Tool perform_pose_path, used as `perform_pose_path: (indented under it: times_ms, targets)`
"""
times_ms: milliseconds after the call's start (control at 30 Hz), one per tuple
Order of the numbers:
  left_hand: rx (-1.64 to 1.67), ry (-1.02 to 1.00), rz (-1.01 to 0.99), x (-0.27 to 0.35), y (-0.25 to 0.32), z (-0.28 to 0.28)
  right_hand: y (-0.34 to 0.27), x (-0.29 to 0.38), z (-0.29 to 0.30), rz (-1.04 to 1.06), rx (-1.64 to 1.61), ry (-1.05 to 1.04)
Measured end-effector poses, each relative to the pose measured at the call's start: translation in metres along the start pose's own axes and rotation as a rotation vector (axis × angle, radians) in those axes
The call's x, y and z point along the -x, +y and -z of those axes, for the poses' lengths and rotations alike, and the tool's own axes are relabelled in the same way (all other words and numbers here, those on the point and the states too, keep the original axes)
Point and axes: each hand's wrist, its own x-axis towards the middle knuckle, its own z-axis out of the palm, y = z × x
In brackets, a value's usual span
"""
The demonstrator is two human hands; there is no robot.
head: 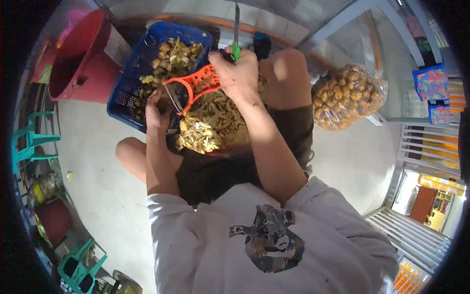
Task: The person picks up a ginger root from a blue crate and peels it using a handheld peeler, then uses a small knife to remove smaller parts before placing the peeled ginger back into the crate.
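Note:
My right hand (240,71) is closed around an orange-red plastic peeler (203,81) with a wide metal blade. A knife (237,25) with a green part at its handle also sticks up from this fist, blade pointing away from me. My left hand (154,110) is at the near right side of a blue plastic basket (126,79), close to the peeler's blade. Something dark and brownish is by its fingers, but shadow hides whether they grip it. Brown tubers (165,58), some with pale cut faces, lie in the basket. Peelings (205,132) are heaped between my legs.
A clear plastic bag (349,97) full of yellow-brown tubers stands right of my knee. Beyond the basket at left is a large red tub (84,66). Green plastic chairs (36,136) line the left side. White metal bars (407,224) run along the right.

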Motion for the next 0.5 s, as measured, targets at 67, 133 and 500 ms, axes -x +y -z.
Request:
perform_pose_path:
  times_ms: [67,133,500]
  targets:
    - [0.053,0.073,-0.011,0.002,0.005,0.020,-0.011,0.004,-0.009,0.024,0.051,-0.086]
    - [0.081,-0.049,-0.022,0.006,0.010,0.012,-0.018,-0.003,-0.002,0.093,0.207,-0.178]
    - [-0.044,-0.162,-0.156,0.022,0.023,-0.059,-0.006,-0.035,0.014,0.081,0.845,-0.579]
